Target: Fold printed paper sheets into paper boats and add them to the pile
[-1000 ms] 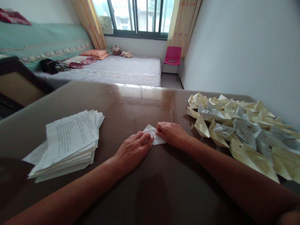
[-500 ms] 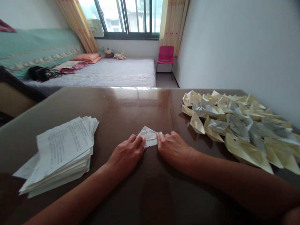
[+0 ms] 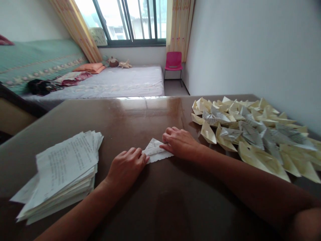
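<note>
White sheets (image 3: 65, 164) lie stacked at left. On our bench (image 3: 117, 124), our left hand (image 3: 127, 164) pinches the left corner of the folded paper (image 3: 152, 146); our half-curled right hand (image 3: 180, 141) touches its right side, whether gripping we cannot tell, near the paper boats (image 3: 250, 132).

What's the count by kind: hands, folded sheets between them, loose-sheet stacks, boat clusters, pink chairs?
Hands: 2 (left hand, right hand)
Folded sheet between them: 1
Loose-sheet stack: 1
Boat cluster: 1 (boats overlap; can't count individually)
Pink chair: 1
Total: 6
</note>
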Demonstrator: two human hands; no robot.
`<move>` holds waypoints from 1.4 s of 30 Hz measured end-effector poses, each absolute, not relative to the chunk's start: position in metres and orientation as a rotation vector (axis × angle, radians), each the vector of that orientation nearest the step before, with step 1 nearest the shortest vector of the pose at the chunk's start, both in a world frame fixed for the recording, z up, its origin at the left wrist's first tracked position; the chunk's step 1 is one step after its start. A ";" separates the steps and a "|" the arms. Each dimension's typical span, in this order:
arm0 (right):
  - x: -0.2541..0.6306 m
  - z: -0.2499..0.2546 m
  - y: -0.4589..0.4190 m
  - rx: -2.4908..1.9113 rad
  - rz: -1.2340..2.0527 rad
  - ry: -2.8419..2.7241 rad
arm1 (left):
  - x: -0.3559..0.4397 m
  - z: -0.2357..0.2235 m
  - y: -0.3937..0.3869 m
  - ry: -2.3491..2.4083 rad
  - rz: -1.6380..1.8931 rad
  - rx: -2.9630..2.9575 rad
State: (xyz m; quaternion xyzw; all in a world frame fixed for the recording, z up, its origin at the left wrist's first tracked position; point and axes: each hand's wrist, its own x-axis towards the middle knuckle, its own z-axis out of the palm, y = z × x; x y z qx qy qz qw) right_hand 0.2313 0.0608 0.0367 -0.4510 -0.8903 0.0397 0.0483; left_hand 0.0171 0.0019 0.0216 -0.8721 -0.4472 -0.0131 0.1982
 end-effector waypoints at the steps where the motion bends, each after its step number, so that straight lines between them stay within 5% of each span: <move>1: 0.231 0.031 0.064 -1.368 0.183 -2.694 | 0.016 0.020 0.004 -1.250 -0.066 -2.435; 11: 0.230 0.009 0.072 -1.333 0.781 -2.430 | 0.013 0.017 0.006 -1.346 -0.147 -2.459; 23: 0.223 0.021 0.064 -0.915 0.951 -2.144 | 0.013 0.015 0.018 -1.952 -0.955 -2.778; 31: 0.214 -0.002 0.065 -0.954 1.437 -1.855 | 0.021 0.007 0.023 -2.598 -2.197 -2.563; 36: 0.210 -0.005 0.059 -1.059 1.196 -1.972 | 0.027 0.002 0.022 -2.695 -2.423 -2.405; 42: 0.226 0.012 0.063 -1.080 0.216 -2.250 | 0.009 0.000 0.031 -1.990 -1.697 -2.435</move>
